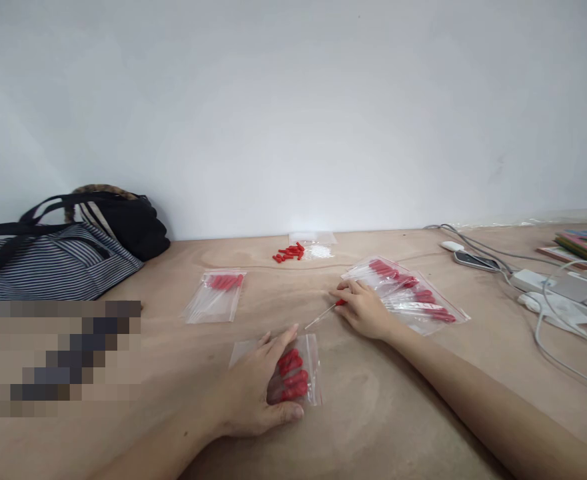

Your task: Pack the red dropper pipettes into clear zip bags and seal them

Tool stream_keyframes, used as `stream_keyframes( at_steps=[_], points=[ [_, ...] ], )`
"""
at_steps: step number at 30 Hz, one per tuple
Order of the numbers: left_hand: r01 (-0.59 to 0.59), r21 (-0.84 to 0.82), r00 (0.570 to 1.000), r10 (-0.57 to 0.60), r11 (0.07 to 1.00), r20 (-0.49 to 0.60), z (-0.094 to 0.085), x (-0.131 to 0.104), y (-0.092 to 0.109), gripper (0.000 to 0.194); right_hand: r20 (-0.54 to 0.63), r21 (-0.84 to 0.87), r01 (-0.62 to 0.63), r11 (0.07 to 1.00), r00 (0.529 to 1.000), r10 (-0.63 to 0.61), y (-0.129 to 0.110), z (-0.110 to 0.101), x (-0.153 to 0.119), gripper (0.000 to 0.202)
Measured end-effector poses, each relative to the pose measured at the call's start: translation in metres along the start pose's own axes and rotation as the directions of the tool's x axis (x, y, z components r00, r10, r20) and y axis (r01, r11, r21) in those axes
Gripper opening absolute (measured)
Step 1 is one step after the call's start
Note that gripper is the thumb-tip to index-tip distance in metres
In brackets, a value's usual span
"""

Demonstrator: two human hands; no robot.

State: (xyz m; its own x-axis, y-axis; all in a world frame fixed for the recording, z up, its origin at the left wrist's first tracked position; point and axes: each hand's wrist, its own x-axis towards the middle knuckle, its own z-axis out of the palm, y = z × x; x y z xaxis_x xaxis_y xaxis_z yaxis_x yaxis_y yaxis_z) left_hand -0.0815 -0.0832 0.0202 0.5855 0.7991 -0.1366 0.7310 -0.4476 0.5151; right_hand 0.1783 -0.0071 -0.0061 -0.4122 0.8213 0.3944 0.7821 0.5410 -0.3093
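My left hand lies with fingers spread on a clear zip bag that holds several red-handled pieces. Farther right, my right hand has its fingers closed on the red handle of a small tool, whose thin metal shaft points down and left over the table. Just beyond that hand, a fan of clear bags with red-handled tools lies on the table. Another clear bag with red-handled tools is left of centre. Loose red pieces lie near the wall beside thin pale shafts.
A striped bag and a black bag stand at the back left. On the right are a phone, a power strip, white and grey cables and stacked colourful items. A blurred patch covers the left front.
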Motion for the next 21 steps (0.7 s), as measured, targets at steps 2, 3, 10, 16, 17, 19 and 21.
stream_keyframes(
  at_steps=[2,3,10,16,17,19,21],
  points=[
    [0.011,-0.005,1.0,-0.011,1.0,-0.008,0.001,-0.001,-0.001,0.096,0.021,-0.116,0.02,0.993,1.0,-0.018,0.013,0.001,0.003,0.022],
    [0.008,-0.006,1.0,-0.008,1.0,-0.013,0.002,-0.001,-0.002,0.096,0.033,-0.13,0.03,0.991,0.999,-0.026,0.017,0.002,0.003,0.02],
    [0.023,-0.005,0.998,-0.023,1.0,-0.065,0.005,-0.003,-0.002,0.094,0.055,-0.173,0.093,0.98,0.995,-0.085,0.017,-0.011,-0.004,0.011],
    [0.061,-0.04,0.998,-0.062,0.997,-0.02,0.003,-0.003,-0.001,0.092,0.146,-0.159,0.153,0.975,0.981,-0.13,0.022,-0.045,-0.02,0.013],
    [0.057,-0.039,0.998,-0.058,0.998,-0.017,0.003,-0.003,-0.001,0.091,0.149,-0.148,0.158,0.976,0.979,-0.136,0.022,-0.048,-0.022,0.013],
    [0.056,-0.036,0.998,-0.057,0.998,-0.022,0.003,-0.003,-0.002,0.091,0.166,-0.127,0.171,0.977,0.975,-0.149,0.021,-0.048,-0.023,0.013],
    [0.048,-0.04,0.998,-0.049,0.998,-0.026,0.004,-0.003,-0.003,0.091,0.187,-0.109,0.187,0.976,0.969,-0.164,0.018,-0.047,-0.022,0.011]
  ],
)
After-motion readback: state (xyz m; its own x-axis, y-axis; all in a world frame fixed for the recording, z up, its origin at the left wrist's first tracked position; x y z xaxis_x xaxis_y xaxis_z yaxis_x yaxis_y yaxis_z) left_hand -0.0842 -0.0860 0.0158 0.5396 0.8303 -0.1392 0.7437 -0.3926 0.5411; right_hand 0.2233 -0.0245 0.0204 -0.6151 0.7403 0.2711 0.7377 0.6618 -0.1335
